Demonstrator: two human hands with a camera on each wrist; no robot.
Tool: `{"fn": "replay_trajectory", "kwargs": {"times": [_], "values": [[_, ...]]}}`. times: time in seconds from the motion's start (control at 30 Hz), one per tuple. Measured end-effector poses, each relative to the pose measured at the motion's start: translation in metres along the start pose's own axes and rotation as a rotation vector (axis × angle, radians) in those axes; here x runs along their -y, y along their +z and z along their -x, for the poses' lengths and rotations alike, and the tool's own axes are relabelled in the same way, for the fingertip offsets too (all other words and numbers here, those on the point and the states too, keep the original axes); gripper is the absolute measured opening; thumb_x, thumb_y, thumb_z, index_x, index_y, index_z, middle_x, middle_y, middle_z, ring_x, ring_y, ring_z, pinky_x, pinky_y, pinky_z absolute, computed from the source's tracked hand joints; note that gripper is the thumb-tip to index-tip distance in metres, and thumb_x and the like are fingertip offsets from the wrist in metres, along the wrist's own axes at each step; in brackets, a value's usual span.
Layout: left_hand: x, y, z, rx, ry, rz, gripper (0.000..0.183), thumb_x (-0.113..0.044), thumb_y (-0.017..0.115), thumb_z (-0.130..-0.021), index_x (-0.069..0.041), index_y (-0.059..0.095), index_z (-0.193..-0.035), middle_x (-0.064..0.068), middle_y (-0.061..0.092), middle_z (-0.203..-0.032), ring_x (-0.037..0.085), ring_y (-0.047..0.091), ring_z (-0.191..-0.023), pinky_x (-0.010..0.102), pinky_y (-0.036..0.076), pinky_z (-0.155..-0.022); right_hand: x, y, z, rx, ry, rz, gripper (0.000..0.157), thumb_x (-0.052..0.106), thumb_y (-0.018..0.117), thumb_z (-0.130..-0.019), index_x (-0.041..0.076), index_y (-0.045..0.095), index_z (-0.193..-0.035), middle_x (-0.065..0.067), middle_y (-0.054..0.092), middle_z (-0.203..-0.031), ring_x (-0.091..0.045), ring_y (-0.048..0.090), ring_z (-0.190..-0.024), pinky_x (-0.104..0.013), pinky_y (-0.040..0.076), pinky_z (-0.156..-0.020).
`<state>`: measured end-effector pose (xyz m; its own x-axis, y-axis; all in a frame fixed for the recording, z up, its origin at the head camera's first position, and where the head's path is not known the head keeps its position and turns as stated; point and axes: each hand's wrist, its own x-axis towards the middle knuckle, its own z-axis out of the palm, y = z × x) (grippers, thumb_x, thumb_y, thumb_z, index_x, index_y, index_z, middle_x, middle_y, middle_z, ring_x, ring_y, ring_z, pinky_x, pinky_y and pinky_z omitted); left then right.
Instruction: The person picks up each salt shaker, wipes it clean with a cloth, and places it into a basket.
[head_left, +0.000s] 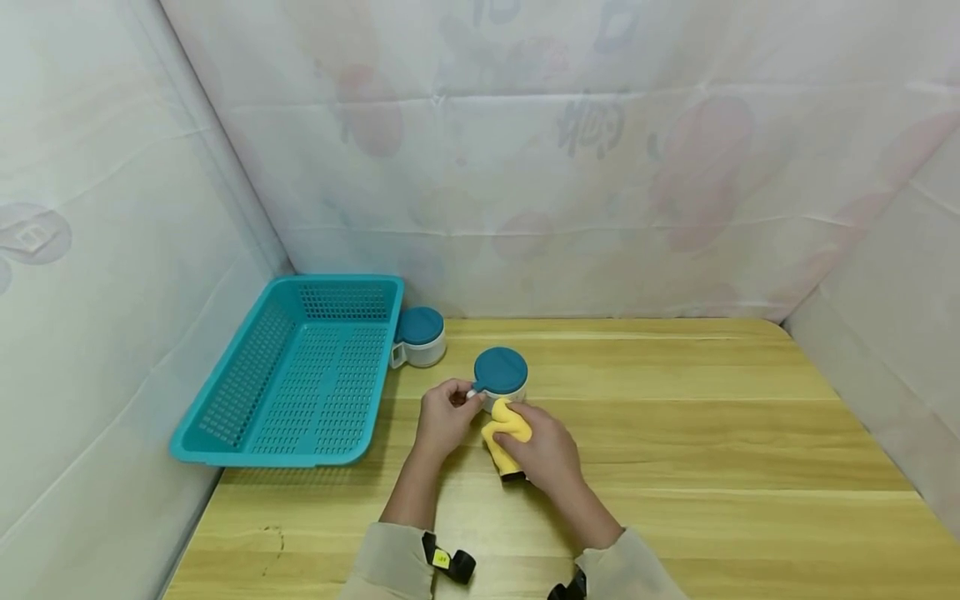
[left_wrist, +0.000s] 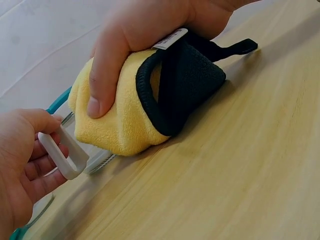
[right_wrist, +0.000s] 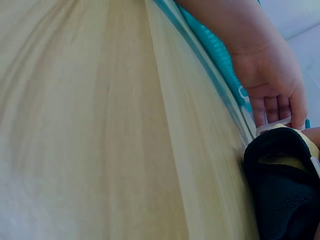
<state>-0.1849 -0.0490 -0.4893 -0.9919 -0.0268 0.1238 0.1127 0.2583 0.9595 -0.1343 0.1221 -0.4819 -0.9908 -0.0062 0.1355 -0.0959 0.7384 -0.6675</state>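
A clear jar with a round blue lid (head_left: pixel 501 370) stands upright on the wooden table. My left hand (head_left: pixel 442 421) is at its left side, and in the left wrist view the fingers and thumb hold its white loop handle (left_wrist: pixel 56 156). In my right hand (head_left: pixel 549 454) is a bunched yellow cloth (head_left: pixel 502 440) with a dark trim, a dark underside (right_wrist: pixel 285 200) and a small white tag. The cloth touches the near right side of the jar and hides most of its body. The right thumb lies across the yellow face of the cloth.
A second jar with a blue lid (head_left: pixel 422 327) stands behind to the left, its handle toward me. Beside it, a turquoise perforated basket (head_left: pixel 187 433) sits at the table's left edge. Printed curtains (head_left: pixel 525 167) close off the back and sides of the wooden table (head_left: pixel 712 417).
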Motion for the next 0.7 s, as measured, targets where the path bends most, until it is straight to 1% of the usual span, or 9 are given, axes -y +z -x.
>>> {"fn": "replay_trajectory", "kwargs": {"times": [0.13,0.3,0.47,0.6,0.7], "values": [[0.0008,-0.0002,0.0005,-0.005,0.005,0.002,0.011,-0.016,0.076,-0.086,-0.006,0.073,-0.09,0.005,0.069,-0.083,0.014,0.061,-0.077,0.023,0.054,-0.067,0.0004,0.0009,0.0004,-0.002,-0.001,0.002,0.05,0.035,0.081,-0.08,0.019,0.068,-0.125,-0.005,0.069,-0.118,-0.02,0.065,-0.091,-0.037,0.052,-0.071],[0.0034,-0.0006,-0.0002,-0.012,0.008,0.009,0.011,-0.016,0.076,-0.086,-0.006,0.073,-0.09,0.005,0.069,-0.083,0.015,0.061,-0.077,0.023,0.054,-0.066,0.0003,-0.0015,0.0005,-0.008,0.022,-0.054,0.05,0.034,0.082,-0.08,0.02,0.068,-0.126,-0.005,0.068,-0.124,-0.022,0.066,-0.097,-0.039,0.053,-0.075],[0.0034,-0.0012,-0.0001,-0.007,0.004,0.009,0.012,-0.017,0.076,-0.086,-0.006,0.074,-0.09,0.005,0.069,-0.083,0.015,0.061,-0.077,0.024,0.054,-0.066,-0.0001,-0.0047,0.0003,-0.009,0.049,-0.102,0.05,0.033,0.082,-0.08,0.019,0.068,-0.125,-0.005,0.067,-0.126,-0.023,0.066,-0.101,-0.041,0.054,-0.078],[0.0036,-0.0015,0.0001,-0.006,0.001,0.011,0.013,-0.019,0.077,-0.086,-0.006,0.074,-0.09,0.005,0.069,-0.083,0.015,0.061,-0.077,0.023,0.054,-0.066,-0.0023,-0.0066,-0.0012,0.0,0.088,-0.118,0.051,0.035,0.081,-0.08,0.02,0.067,-0.127,-0.004,0.066,-0.127,-0.021,0.065,-0.101,-0.038,0.054,-0.078],[0.0041,-0.0016,0.0,-0.005,0.002,0.012,0.014,-0.019,0.077,-0.086,-0.006,0.074,-0.09,0.005,0.069,-0.083,0.015,0.062,-0.077,0.023,0.054,-0.066,-0.0047,-0.0089,-0.0024,0.0,0.11,-0.128,0.051,0.035,0.081,-0.08,0.021,0.067,-0.127,-0.003,0.067,-0.126,-0.02,0.064,-0.097,-0.034,0.052,-0.075]]}}
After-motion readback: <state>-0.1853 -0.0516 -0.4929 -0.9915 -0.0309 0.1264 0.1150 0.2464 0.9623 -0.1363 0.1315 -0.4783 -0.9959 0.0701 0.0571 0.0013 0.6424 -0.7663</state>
